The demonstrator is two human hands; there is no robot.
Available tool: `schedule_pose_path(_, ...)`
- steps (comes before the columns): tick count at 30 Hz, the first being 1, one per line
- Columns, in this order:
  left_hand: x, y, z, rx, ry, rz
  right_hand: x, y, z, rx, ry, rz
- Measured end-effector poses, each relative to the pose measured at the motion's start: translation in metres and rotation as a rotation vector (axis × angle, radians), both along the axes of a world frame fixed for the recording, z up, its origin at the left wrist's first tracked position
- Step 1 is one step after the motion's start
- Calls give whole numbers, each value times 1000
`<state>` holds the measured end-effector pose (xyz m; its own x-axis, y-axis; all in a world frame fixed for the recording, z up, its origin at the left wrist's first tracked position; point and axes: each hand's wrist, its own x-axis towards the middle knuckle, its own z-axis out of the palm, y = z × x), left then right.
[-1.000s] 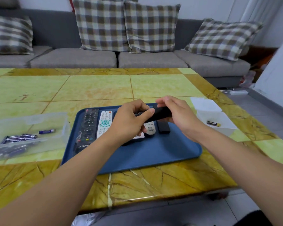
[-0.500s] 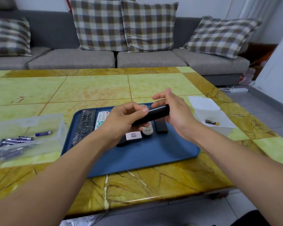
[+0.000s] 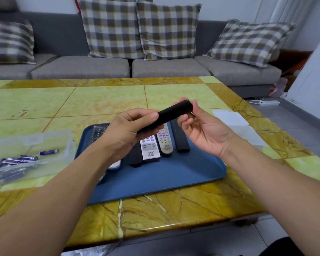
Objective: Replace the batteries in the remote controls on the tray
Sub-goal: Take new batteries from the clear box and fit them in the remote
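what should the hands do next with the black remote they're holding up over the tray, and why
Probably slide off its back cover. The slim black remote control is held above the blue plastic tray, left hand gripping its lower end, right hand at its top end. No battery bay shows open yet.

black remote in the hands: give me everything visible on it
The black remote is a slim matte bar, plastic by its look, with rounded ends and no buttons showing. It is held above the blue tray, tilted, far end higher. The left hand grips its near end; the right hand fingers touch its far end.
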<state>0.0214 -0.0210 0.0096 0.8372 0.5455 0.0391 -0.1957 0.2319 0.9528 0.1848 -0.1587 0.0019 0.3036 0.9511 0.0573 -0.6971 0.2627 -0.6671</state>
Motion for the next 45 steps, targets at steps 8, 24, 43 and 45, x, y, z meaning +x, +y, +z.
schedule_pose_path(8,-5,10,-6,96,31,48,-1,-2,-7,-71,-96,-1)
schedule_pose_path(24,-13,27,-12,368,179,-155,-10,6,-4,-56,22,29)
schedule_pose_path(43,-6,12,-14,878,284,-84,-11,1,10,-573,-1438,122)
schedule_pose_path(45,-2,12,-18,927,236,54,-12,3,7,-626,-1514,87)
